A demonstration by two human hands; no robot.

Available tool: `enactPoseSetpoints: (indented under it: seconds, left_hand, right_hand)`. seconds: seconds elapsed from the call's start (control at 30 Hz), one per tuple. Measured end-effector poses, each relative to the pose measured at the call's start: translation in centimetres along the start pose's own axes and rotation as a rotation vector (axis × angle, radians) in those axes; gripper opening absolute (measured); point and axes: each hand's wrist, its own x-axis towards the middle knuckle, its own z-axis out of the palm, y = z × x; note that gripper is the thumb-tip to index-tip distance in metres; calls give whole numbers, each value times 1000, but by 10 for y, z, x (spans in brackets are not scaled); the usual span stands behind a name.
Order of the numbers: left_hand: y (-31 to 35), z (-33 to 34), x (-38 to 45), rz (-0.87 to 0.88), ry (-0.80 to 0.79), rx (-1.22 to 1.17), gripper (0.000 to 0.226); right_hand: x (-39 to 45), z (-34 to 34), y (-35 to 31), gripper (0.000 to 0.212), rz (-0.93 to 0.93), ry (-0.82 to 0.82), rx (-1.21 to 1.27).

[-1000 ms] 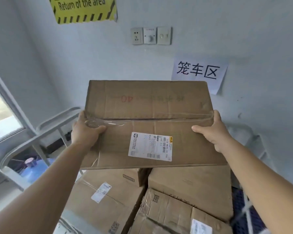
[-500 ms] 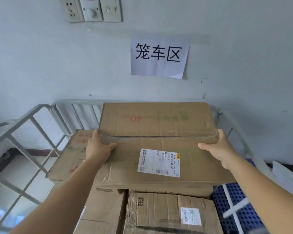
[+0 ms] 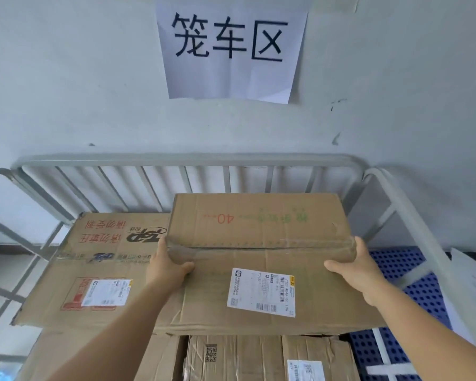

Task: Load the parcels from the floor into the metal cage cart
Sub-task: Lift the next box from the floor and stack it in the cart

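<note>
- On the far left I see the metal cage cart (image 3: 43, 204), its grey side rails running back to a barred rear panel against the wall.
- Inside it lies a flat printed carton (image 3: 99, 259) with red lettering and a white label.
- My left hand (image 3: 167, 266) grips the left edge of the parcel (image 3: 259, 259), thumb curled over the taped seam.
- The parcel sits inside the cart, overlapping the printed carton's right side and lying over lower boxes (image 3: 259, 358).
- A shipping label (image 3: 261, 292) is stuck on its top.
- Above, a paper sign (image 3: 230, 48) hangs on the wall.
- My right hand (image 3: 359, 270) clasps the parcel's right edge, thumb on top.
- A blue perforated panel (image 3: 393, 273) shows at far right.
</note>
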Motion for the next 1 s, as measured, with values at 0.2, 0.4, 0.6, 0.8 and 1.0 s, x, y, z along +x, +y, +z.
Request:
enactPoseSetpoints:
  seconds: [0.2, 0.4, 0.6, 0.8, 1.0]
  left_hand:
    - [-4, 38, 40, 1, -34, 27, 98]
    - [1, 56, 71, -28, -47, 85, 102]
    - [5, 63, 84, -23, -52, 178, 102]
    - [8, 60, 65, -9, -59, 289, 92]
    - [9, 46, 25, 97, -87, 485, 82]
  right_hand:
    - [53, 16, 14, 115, 44, -11, -48]
    - [89, 24, 12, 111, 34, 0, -68]
    - [104, 22, 7, 111, 55, -20, -144]
    - [84, 27, 3, 105, 0, -1, -294]
    - [35, 37, -7, 97, -228, 69, -690]
